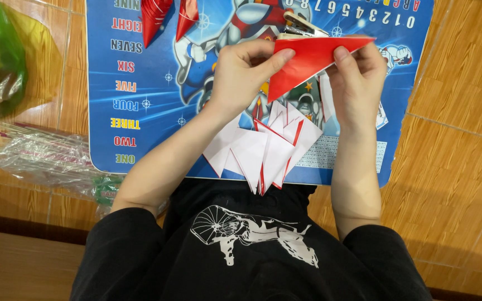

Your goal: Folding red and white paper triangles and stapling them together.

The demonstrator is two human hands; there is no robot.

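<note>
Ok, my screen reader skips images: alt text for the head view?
Both hands, left hand and right hand, hold a red paper triangle above a blue children's mat, with white-and-red paper triangles piled below.

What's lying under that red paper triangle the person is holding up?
Under the red paper triangle lies a pile of white, red-edged paper pieces on a blue picture mat. A stapler peeks out past its top edge. The mat's middle picture is mostly covered.
</note>
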